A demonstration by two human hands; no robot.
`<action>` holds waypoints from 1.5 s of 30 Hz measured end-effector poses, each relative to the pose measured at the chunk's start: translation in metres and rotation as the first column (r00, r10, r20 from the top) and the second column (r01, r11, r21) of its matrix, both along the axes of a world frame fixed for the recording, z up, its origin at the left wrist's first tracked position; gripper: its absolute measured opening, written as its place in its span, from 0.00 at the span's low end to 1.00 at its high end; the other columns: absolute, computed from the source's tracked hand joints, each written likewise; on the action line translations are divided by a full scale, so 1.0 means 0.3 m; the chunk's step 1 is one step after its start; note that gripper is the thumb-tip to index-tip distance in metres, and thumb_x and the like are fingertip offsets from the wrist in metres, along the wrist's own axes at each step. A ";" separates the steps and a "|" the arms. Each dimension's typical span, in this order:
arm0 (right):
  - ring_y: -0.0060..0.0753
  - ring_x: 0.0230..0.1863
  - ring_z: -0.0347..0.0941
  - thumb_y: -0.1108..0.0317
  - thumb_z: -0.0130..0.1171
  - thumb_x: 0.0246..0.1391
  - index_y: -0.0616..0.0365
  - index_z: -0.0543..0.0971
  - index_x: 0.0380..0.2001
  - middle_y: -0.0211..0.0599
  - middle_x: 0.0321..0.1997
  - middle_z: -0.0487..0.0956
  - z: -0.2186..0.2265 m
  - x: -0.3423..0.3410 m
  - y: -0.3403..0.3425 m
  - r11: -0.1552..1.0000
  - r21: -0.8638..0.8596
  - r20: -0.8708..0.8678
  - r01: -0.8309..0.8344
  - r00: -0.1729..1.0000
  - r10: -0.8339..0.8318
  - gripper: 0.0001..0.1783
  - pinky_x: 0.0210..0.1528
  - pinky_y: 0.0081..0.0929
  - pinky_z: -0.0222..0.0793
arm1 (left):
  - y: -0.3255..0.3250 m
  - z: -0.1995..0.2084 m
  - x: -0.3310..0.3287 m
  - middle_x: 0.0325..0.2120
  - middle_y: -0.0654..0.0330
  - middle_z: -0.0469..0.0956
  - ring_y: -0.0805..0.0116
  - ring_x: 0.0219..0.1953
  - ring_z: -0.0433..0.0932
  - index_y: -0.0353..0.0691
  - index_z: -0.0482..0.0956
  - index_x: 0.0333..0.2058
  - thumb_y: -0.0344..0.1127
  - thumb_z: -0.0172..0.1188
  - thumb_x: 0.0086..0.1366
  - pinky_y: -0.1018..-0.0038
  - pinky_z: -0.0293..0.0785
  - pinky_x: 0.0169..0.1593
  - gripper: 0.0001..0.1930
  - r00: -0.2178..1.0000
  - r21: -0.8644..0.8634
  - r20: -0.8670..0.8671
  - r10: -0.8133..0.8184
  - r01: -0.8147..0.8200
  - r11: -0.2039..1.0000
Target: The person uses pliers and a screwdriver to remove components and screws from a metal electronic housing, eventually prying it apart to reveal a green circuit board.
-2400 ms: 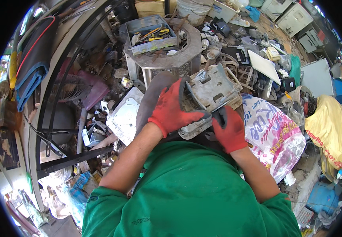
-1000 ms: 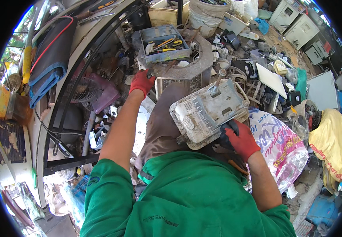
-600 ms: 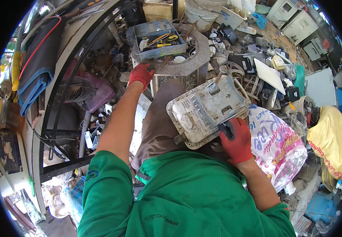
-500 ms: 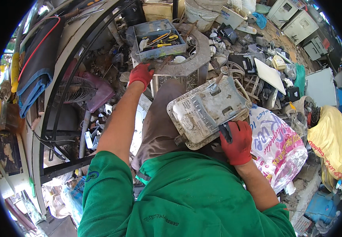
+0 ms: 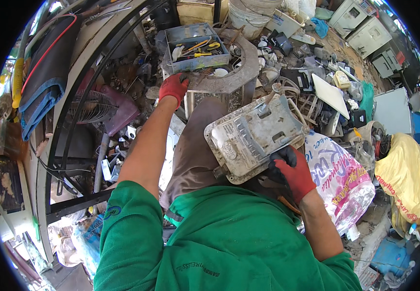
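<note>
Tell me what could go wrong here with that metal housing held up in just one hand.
The right hand alone grips one lower corner of the grey metal housing, so it could twist loose and drop onto the lap or the junk below. The left hand is stretched out to the edge of the blue tool tray, which sits on a small stand; a bump might tip the tray. The reach also leans the body away from the housing, perhaps weakening the grip.

Right hand (image 5: 293, 173) fingers: we see them tucked under the grey metal housing (image 5: 256, 137), mostly hidden.
Left hand (image 5: 173, 88) fingers: their tips blur against the tool tray (image 5: 196, 48).
Tray contents: too small for us to tell.
</note>
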State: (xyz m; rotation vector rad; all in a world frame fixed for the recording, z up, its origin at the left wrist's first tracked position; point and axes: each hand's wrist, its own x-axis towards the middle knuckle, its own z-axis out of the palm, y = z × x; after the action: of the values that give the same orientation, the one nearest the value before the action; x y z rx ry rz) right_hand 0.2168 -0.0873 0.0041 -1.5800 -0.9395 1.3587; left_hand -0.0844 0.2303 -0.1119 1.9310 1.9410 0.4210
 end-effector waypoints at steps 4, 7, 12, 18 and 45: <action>0.29 0.40 0.77 0.71 0.62 0.55 0.62 0.77 0.45 0.37 0.44 0.81 -0.013 -0.021 0.000 0.995 0.104 0.060 0.011 0.998 -0.017 0.15 0.42 0.28 0.73 | 0.014 -0.014 -0.007 0.51 0.49 0.80 0.49 0.55 0.77 0.46 0.79 0.56 0.46 0.58 0.65 0.59 0.73 0.59 0.22 0.996 0.048 0.082 -0.037 0.033 0.998; 0.45 0.41 0.76 0.70 0.66 0.48 0.60 0.77 0.44 0.43 0.41 0.79 -0.037 -0.042 -0.015 0.899 0.374 0.760 -0.226 0.631 -0.158 0.18 0.43 0.39 0.72 | 0.030 -0.040 -0.056 0.47 0.47 0.82 0.47 0.52 0.79 0.47 0.81 0.53 0.43 0.56 0.66 0.60 0.75 0.55 0.19 0.974 0.025 0.221 -0.055 0.050 0.998; 0.56 0.40 0.71 0.69 0.68 0.42 0.61 0.76 0.39 0.47 0.35 0.75 0.013 -0.081 -0.007 0.824 0.352 0.924 -0.443 0.306 -0.230 0.19 0.43 0.46 0.68 | 0.004 -0.090 -0.136 0.43 0.45 0.83 0.47 0.49 0.81 0.43 0.81 0.50 0.39 0.56 0.65 0.63 0.76 0.53 0.17 0.865 0.099 0.501 -0.007 -0.049 0.994; 0.50 0.43 0.76 0.65 0.65 0.52 0.63 0.78 0.43 0.50 0.40 0.80 -0.016 -0.025 -0.037 0.960 0.259 0.569 -0.107 0.820 -0.062 0.17 0.46 0.41 0.71 | -0.314 0.120 0.017 0.41 0.58 0.85 0.71 0.43 0.82 0.34 0.80 0.49 0.29 0.58 0.68 0.73 0.76 0.49 0.13 0.491 0.105 0.869 -0.055 -0.075 0.992; 0.39 0.38 0.77 0.66 0.65 0.53 0.63 0.76 0.41 0.39 0.36 0.81 -0.017 -0.044 -0.037 0.950 0.293 0.605 -0.104 0.790 -0.100 0.16 0.42 0.34 0.73 | -0.734 0.324 0.251 0.63 0.35 0.63 0.40 0.66 0.65 0.27 0.52 0.68 0.48 0.79 0.46 0.57 0.63 0.68 0.58 0.649 0.300 0.513 -0.562 0.477 0.826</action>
State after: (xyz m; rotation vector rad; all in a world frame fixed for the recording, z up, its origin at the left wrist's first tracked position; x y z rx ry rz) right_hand 0.2035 -0.0984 -0.0011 -1.7910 -1.4639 0.6228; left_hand -0.0092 0.0100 -0.0146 2.0111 0.9225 0.8686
